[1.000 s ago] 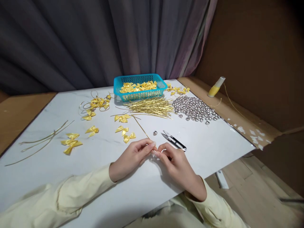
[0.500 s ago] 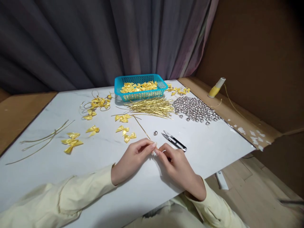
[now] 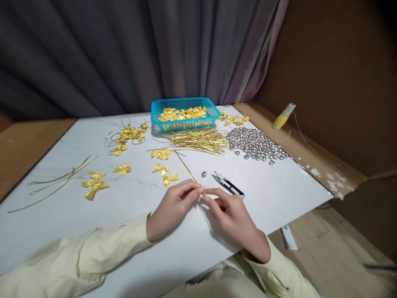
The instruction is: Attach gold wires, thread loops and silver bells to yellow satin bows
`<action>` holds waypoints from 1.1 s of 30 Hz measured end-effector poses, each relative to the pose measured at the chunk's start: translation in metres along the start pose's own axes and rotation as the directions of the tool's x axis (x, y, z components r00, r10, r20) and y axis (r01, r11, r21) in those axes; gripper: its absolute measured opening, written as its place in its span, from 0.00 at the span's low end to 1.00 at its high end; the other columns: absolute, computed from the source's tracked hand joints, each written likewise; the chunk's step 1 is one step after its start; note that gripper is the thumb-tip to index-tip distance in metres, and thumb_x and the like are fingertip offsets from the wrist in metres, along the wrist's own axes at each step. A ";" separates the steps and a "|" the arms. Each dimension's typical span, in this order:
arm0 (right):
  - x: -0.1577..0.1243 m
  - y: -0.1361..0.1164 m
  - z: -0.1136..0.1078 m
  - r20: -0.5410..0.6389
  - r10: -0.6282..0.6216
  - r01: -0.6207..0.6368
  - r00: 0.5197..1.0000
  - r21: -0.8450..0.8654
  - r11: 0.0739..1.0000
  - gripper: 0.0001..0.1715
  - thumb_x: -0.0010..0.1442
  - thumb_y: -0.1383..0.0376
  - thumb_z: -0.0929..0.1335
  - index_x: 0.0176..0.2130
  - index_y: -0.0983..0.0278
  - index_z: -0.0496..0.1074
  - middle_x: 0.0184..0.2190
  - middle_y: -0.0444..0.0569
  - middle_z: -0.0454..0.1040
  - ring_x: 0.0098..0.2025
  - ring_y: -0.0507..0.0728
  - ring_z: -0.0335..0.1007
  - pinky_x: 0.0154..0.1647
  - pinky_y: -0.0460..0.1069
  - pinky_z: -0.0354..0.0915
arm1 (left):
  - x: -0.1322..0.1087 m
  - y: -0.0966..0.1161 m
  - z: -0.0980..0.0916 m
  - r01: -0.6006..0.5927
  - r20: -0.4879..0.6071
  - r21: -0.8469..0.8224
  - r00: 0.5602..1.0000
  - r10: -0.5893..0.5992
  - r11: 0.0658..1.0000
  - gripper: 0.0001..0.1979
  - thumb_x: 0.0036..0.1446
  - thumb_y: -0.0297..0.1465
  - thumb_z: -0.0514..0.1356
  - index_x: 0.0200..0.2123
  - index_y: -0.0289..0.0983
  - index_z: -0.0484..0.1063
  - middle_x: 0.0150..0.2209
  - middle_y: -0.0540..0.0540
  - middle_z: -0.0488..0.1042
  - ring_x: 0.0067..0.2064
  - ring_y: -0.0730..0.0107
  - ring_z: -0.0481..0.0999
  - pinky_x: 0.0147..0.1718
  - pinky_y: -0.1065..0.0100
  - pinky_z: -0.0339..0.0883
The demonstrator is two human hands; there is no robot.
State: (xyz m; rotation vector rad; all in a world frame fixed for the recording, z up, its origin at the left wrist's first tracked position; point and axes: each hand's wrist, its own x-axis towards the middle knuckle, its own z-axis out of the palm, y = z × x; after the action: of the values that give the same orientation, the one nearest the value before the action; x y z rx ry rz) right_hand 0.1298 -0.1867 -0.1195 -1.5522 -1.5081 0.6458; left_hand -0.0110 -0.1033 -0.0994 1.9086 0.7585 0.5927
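My left hand (image 3: 176, 205) pinches the near end of a gold cord (image 3: 186, 165), which runs up and left from the fingertips. Close against it, my right hand (image 3: 231, 211) has thumb and index finger curled together at the same spot; what lies between them is too small to make out. One silver bead (image 3: 204, 174) rests just beyond the fingertips. Black-handled thread snips (image 3: 228, 184) lie beyond my right hand. Yellow bows (image 3: 170, 179) sit on the table past my left hand.
A blue basket (image 3: 185, 125) of yellow bows stands at the back. Before it lies a pile of gold cords (image 3: 201, 141), with silver beads (image 3: 256, 142) to the right. Bows with cords (image 3: 132, 133) and loose cords (image 3: 52, 180) lie left. A thread spool (image 3: 283, 116) stands right.
My right index finger has straightened slightly and shifted over the thumb near the left fingertips. My left hand has hardly moved. The whole view has shifted a little.
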 end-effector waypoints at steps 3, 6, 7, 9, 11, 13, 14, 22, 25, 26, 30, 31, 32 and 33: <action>0.000 0.001 -0.001 0.003 -0.027 0.027 1.000 -0.052 0.998 0.13 0.61 0.64 0.60 0.38 0.65 0.71 0.15 0.40 0.65 0.16 0.48 0.55 0.20 0.44 0.49 | 0.000 0.000 0.003 0.114 0.015 -0.115 0.994 -0.113 0.987 0.11 0.58 0.36 0.54 0.28 0.36 0.68 0.24 0.53 0.63 0.25 0.76 0.61 0.25 0.73 0.55; 0.000 0.002 0.001 0.002 -0.032 0.032 0.999 -0.085 0.996 0.13 0.62 0.64 0.58 0.34 0.66 0.69 0.21 0.44 0.71 0.19 0.49 0.60 0.22 0.44 0.52 | 0.000 0.000 0.006 0.287 0.093 -0.279 0.958 -0.272 0.916 0.14 0.58 0.40 0.53 0.27 0.36 0.64 0.19 0.56 0.56 0.19 0.79 0.52 0.17 0.74 0.47; 0.000 0.003 0.001 0.006 -0.030 0.030 1.000 -0.093 0.995 0.13 0.62 0.64 0.58 0.34 0.65 0.69 0.22 0.45 0.72 0.20 0.50 0.62 0.23 0.44 0.53 | 0.000 0.000 0.007 0.331 0.121 -0.316 0.944 -0.308 0.889 0.14 0.58 0.40 0.52 0.27 0.36 0.63 0.18 0.57 0.54 0.18 0.80 0.50 0.16 0.74 0.45; 0.000 0.004 0.002 0.017 -0.023 0.025 1.000 -0.108 0.994 0.13 0.63 0.64 0.57 0.34 0.65 0.67 0.23 0.46 0.73 0.21 0.50 0.63 0.24 0.44 0.55 | 0.001 0.000 0.007 0.366 0.143 -0.337 0.931 -0.337 0.868 0.15 0.58 0.41 0.52 0.26 0.36 0.62 0.18 0.58 0.52 0.17 0.80 0.48 0.16 0.74 0.43; 0.000 0.004 0.003 0.029 -0.019 0.022 0.999 -0.121 0.992 0.12 0.63 0.64 0.57 0.34 0.65 0.66 0.23 0.46 0.72 0.21 0.51 0.64 0.24 0.44 0.55 | 0.000 0.001 0.007 0.319 0.106 -0.285 0.948 -0.301 0.904 0.14 0.58 0.40 0.53 0.27 0.36 0.64 0.18 0.57 0.55 0.18 0.79 0.51 0.17 0.74 0.46; 0.000 0.004 0.003 0.031 -0.019 0.023 0.999 -0.132 0.991 0.12 0.63 0.64 0.57 0.34 0.65 0.66 0.23 0.46 0.72 0.22 0.51 0.64 0.24 0.44 0.55 | 0.000 0.002 0.007 0.221 0.030 -0.183 0.975 -0.219 0.958 0.12 0.58 0.38 0.53 0.29 0.36 0.67 0.21 0.54 0.62 0.22 0.77 0.59 0.22 0.73 0.53; 0.000 0.003 0.003 0.030 -0.021 0.025 0.999 -0.136 0.990 0.12 0.63 0.64 0.57 0.34 0.65 0.65 0.23 0.46 0.71 0.21 0.52 0.64 0.24 0.44 0.54 | 0.000 0.003 0.007 0.172 -0.004 -0.125 0.985 -0.174 0.977 0.11 0.58 0.37 0.53 0.29 0.36 0.69 0.24 0.52 0.65 0.26 0.75 0.62 0.25 0.73 0.56; -0.002 0.001 0.002 -0.045 -0.012 0.008 0.999 -0.087 0.996 0.12 0.63 0.63 0.57 0.34 0.64 0.65 0.19 0.42 0.66 0.19 0.50 0.59 0.22 0.44 0.51 | 0.000 -0.003 0.005 0.004 -0.076 0.087 0.997 0.003 0.996 0.10 0.60 0.33 0.52 0.30 0.37 0.70 0.29 0.50 0.69 0.33 0.71 0.67 0.33 0.72 0.58; -0.001 0.000 0.001 -0.113 0.009 -0.015 0.994 -0.051 0.999 0.12 0.61 0.61 0.60 0.38 0.65 0.68 0.13 0.37 0.58 0.15 0.49 0.53 0.19 0.44 0.49 | 0.000 -0.004 0.004 0.009 -0.080 0.097 0.997 -0.001 0.995 0.11 0.60 0.34 0.51 0.30 0.37 0.69 0.28 0.51 0.68 0.32 0.71 0.66 0.32 0.71 0.58; 0.000 0.000 0.001 -0.121 0.014 -0.019 0.993 -0.041 0.999 0.13 0.60 0.60 0.61 0.40 0.66 0.68 0.12 0.36 0.55 0.14 0.48 0.52 0.19 0.44 0.49 | 0.001 -0.004 0.003 0.009 -0.077 0.101 0.997 -0.001 0.995 0.11 0.61 0.34 0.51 0.30 0.37 0.69 0.28 0.51 0.68 0.31 0.71 0.66 0.32 0.71 0.59; 0.001 -0.001 0.002 -0.110 0.011 -0.014 0.994 -0.025 1.000 0.18 0.58 0.60 0.63 0.44 0.67 0.71 0.11 0.36 0.56 0.14 0.48 0.52 0.19 0.43 0.50 | 0.000 -0.002 0.003 -0.041 -0.044 0.146 0.998 0.048 0.988 0.11 0.61 0.33 0.50 0.30 0.37 0.69 0.28 0.50 0.68 0.32 0.71 0.67 0.32 0.71 0.59; 0.001 0.000 0.002 -0.106 0.007 -0.011 0.994 -0.031 0.999 0.18 0.58 0.60 0.63 0.44 0.68 0.72 0.11 0.37 0.57 0.14 0.48 0.52 0.19 0.44 0.50 | -0.001 -0.001 0.003 -0.060 -0.036 0.162 0.997 0.067 0.985 0.11 0.61 0.32 0.50 0.30 0.37 0.69 0.28 0.50 0.68 0.32 0.71 0.67 0.33 0.71 0.59; 0.001 0.000 0.002 -0.100 0.003 -0.007 0.995 -0.040 0.999 0.18 0.58 0.61 0.62 0.43 0.68 0.73 0.11 0.38 0.58 0.14 0.48 0.52 0.19 0.44 0.50 | -0.002 -0.001 0.004 -0.082 -0.031 0.181 0.996 0.089 0.980 0.11 0.61 0.31 0.50 0.29 0.37 0.68 0.28 0.50 0.68 0.32 0.71 0.67 0.32 0.71 0.59; 0.001 0.000 0.002 -0.093 -0.003 -0.002 0.996 -0.051 0.999 0.18 0.58 0.61 0.62 0.42 0.67 0.74 0.11 0.38 0.59 0.14 0.48 0.52 0.18 0.44 0.50 | -0.003 -0.001 0.004 -0.104 -0.031 0.200 0.993 0.112 0.974 0.11 0.61 0.31 0.50 0.29 0.37 0.68 0.28 0.50 0.68 0.32 0.71 0.67 0.32 0.72 0.59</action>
State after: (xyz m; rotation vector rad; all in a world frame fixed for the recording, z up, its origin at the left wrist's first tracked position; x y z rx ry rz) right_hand 0.1281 -0.1850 -0.1203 -1.5988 -1.4650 0.5309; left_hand -0.0101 -0.1075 -0.1022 2.1376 0.7682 0.6461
